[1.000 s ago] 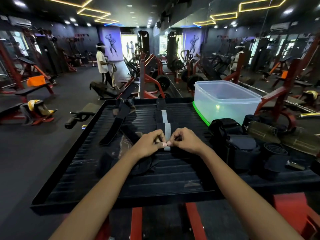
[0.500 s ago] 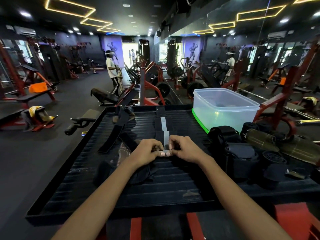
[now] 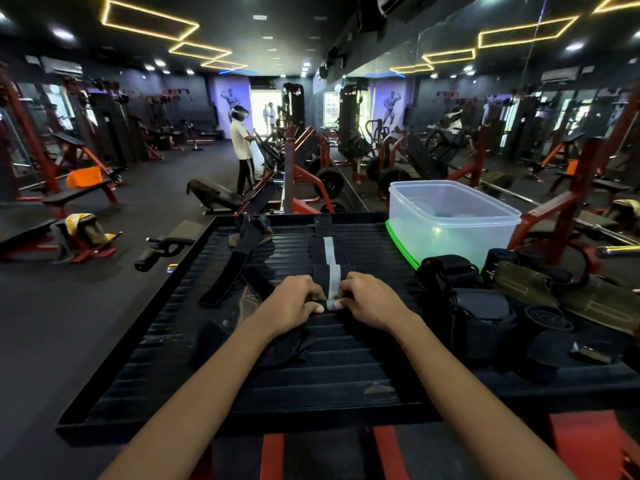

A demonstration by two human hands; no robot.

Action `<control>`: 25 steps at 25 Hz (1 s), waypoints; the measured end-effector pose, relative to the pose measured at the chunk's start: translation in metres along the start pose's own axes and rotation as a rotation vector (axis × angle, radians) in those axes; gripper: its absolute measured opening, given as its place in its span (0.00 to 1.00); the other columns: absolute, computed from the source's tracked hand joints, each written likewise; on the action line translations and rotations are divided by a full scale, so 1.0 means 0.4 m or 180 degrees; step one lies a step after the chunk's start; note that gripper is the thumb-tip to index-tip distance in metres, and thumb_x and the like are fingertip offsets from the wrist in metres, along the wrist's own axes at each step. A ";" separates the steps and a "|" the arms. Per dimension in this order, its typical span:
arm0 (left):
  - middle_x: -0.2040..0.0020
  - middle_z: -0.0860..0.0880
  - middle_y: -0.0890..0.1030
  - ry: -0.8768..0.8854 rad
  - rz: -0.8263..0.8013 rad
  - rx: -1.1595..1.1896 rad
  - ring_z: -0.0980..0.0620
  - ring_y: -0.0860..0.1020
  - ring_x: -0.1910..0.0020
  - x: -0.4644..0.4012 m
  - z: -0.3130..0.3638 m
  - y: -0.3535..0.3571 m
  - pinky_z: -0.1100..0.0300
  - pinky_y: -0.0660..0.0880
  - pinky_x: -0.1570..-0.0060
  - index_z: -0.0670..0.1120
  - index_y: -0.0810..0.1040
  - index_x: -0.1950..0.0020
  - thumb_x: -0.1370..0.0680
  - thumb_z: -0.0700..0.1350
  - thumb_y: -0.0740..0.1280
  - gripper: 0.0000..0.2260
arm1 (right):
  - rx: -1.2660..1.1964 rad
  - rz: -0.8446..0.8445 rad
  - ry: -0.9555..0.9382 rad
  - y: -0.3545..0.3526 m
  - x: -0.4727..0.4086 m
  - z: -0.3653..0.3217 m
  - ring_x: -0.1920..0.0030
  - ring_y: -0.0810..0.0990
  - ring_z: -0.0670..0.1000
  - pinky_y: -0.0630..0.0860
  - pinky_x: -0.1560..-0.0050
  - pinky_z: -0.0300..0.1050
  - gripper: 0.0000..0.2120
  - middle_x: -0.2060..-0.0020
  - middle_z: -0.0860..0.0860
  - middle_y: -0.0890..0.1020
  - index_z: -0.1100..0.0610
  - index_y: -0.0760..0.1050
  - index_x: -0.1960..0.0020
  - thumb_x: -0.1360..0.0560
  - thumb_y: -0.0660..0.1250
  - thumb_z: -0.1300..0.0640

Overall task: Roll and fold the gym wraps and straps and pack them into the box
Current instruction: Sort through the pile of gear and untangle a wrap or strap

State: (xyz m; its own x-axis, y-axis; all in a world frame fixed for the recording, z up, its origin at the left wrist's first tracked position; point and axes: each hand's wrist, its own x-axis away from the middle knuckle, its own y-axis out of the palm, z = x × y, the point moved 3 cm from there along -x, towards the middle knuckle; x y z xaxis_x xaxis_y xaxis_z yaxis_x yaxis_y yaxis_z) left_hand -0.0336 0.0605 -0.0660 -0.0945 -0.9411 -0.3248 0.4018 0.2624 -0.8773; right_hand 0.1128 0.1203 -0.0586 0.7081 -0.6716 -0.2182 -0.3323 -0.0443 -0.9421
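A black wrap with a grey centre stripe (image 3: pixel 330 252) lies stretched away from me on the black ribbed platform (image 3: pixel 346 368). My left hand (image 3: pixel 294 303) and my right hand (image 3: pixel 369 301) pinch its near end together, thumbs meeting over a small rolled part. A clear plastic box (image 3: pixel 450 220) on a green lid stands at the back right, with a few dark items dimly visible inside. Another black strap (image 3: pixel 239 265) lies diagonally at the left. A loose dark piece (image 3: pixel 280 348) sits under my left forearm.
Rolled black wraps (image 3: pixel 547 317), a black bundle (image 3: pixel 478 306) and olive straps (image 3: pixel 588 299) crowd the platform's right side. Red machine frames stand beyond and below the platform. A person in a white shirt (image 3: pixel 242 147) stands far off on the gym floor.
Both hands have stayed on the wrap's near end, rolling it a little further away from me. The camera has tilted up slightly.
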 end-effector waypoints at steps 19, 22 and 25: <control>0.51 0.47 0.76 0.0351 -0.0075 -0.0715 0.50 0.74 0.49 -0.014 0.026 0.002 0.61 0.69 0.51 0.44 0.81 0.44 0.22 0.47 0.65 0.11 | 0.0222 -0.0273 0.0214 -0.019 -0.033 0.007 0.46 0.78 0.55 0.76 0.50 0.49 0.11 0.47 0.52 0.80 0.55 0.81 0.47 0.28 0.73 0.53; 0.52 0.46 0.78 0.0349 -0.0084 -0.0699 0.49 0.74 0.51 -0.015 0.027 -0.001 0.63 0.64 0.55 0.43 0.73 0.51 0.22 0.43 0.64 0.05 | 0.0097 -0.0383 0.0222 -0.024 -0.043 0.014 0.48 0.77 0.54 0.76 0.48 0.49 0.15 0.47 0.52 0.76 0.57 0.81 0.48 0.32 0.76 0.54; 0.56 0.44 0.79 0.0170 -0.0131 -0.0578 0.46 0.76 0.55 -0.038 0.026 -0.011 0.59 0.68 0.58 0.42 0.74 0.57 0.22 0.39 0.63 0.04 | 0.0045 -0.0406 0.0266 -0.027 -0.054 0.011 0.48 0.78 0.54 0.76 0.50 0.47 0.13 0.48 0.53 0.78 0.58 0.81 0.50 0.32 0.76 0.55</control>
State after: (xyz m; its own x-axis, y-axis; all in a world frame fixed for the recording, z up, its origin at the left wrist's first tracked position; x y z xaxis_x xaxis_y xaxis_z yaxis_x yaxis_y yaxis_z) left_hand -0.0243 0.0714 -0.0537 -0.1577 -0.9404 -0.3014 0.2261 0.2627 -0.9380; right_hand 0.1040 0.1385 -0.0447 0.6895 -0.7204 -0.0750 -0.2336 -0.1231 -0.9645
